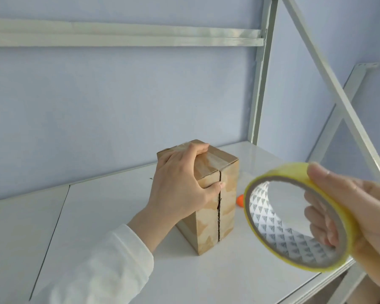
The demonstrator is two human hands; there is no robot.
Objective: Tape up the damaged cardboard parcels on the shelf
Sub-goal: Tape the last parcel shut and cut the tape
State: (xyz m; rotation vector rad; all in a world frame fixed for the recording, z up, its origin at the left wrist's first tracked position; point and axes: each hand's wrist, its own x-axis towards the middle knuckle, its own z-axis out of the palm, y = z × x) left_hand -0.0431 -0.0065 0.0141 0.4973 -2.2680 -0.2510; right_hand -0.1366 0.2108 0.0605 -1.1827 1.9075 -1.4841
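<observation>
— Left hand (180,183) first: what is it doing?
— It grips the cardboard parcel (215,216) at the centre of the frame. The fingers curl over the top edge, and the thumb presses on the front face right beside the split. A white sleeve (110,264) covers the forearm toward the lower left.
— And the parcel itself?
— It stands upright on the white shelf board (119,216), just right of centre. A dark, ragged split (218,207) runs down its front face from the top edge to the bottom. Glossy clear tape (213,160) lies across the top.
— The right hand?
— The right hand (360,216) is at the right edge, close to the camera, grasping a yellow tape roll (272,229). The thumb sits on the outer rim at the top, and the fingers show through the hole. The inside of the core carries a grey triangle pattern.
— Does the roll touch the parcel?
— No. It is held in the air, apart from the box, at the lower right.
— Anything else?
— A small orange thing (306,200) peeks out between the parcel and the roll, mostly hidden; I cannot tell what it is. The pale metal shelf frame (261,84) rises at the upper right, with a blue wall (119,106) behind it.
</observation>
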